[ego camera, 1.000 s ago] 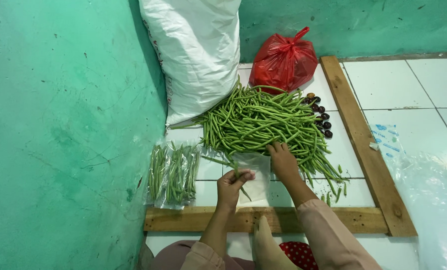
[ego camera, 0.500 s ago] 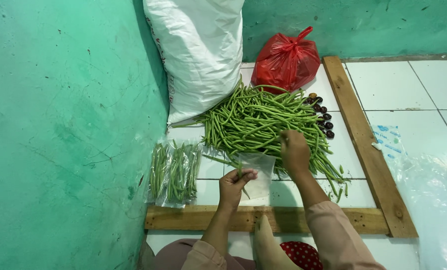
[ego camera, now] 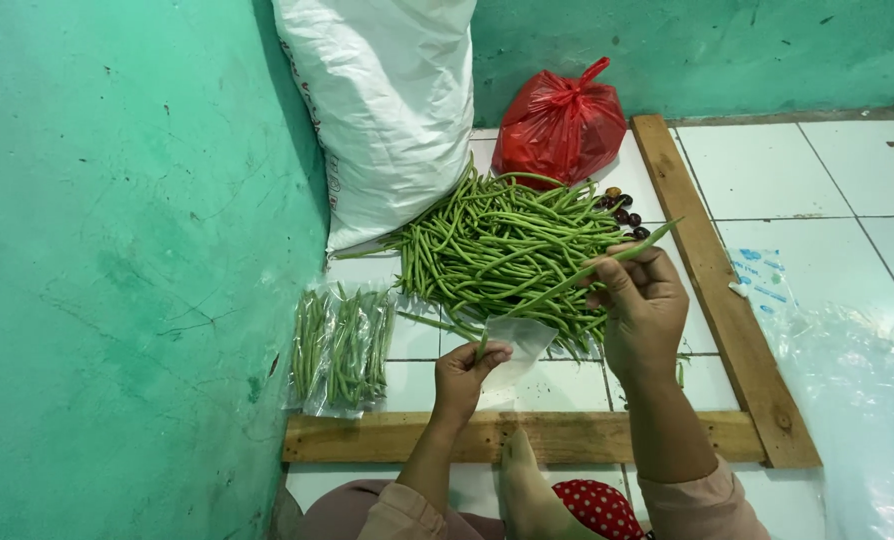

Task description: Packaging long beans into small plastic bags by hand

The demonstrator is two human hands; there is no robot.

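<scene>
Now the right hand (ego camera: 645,310) has lifted off the bean pile (ego camera: 507,250), pinching one long bean (ego camera: 577,282); the left hand (ego camera: 465,375) still grips the clear bag (ego camera: 515,345), ready for filling.

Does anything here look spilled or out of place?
Nothing is damaged. A few short green bean pieces lie loose on the white tiles, apart from the main bean pile, beside the right hand.

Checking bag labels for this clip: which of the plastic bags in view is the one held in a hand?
The small clear bag, pinched open by the left hand. The filled clear bags lie untouched by the wall; the red bag sits knotted behind the bean pile.
</scene>
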